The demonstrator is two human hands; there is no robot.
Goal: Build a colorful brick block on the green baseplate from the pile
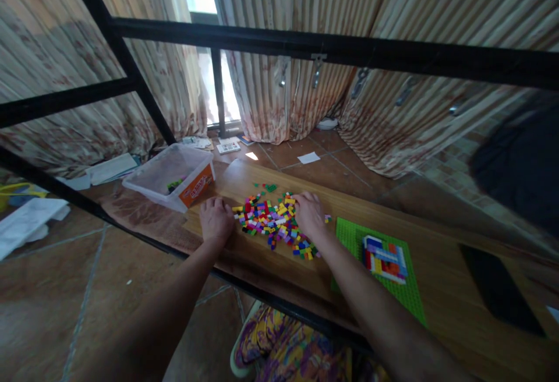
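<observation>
A loose pile of small colourful toy bricks (pixel 271 219) is spread over the wooden board (pixel 262 268). At the pile's left edge, my left hand (pixel 216 219) rests on the board with its fingers apart and slightly bent, holding nothing that shows. My right hand (pixel 309 212) is over the pile's right side, fingertips drawn together among the bricks; anything between them is hidden. Right of this hand lies a green baseplate (pixel 408 300), partly covered by my forearm. On it stands a low block (pixel 384 260) of multicoloured bricks with a white border.
A clear plastic box (pixel 170 175) with an orange label and a few bricks inside stands at the board's left end. A dark flat panel (pixel 502 289) lies at the right. Black metal bars (pixel 262 38) cross beyond and beside the board. Papers (pixel 308 158) lie on the tiled floor.
</observation>
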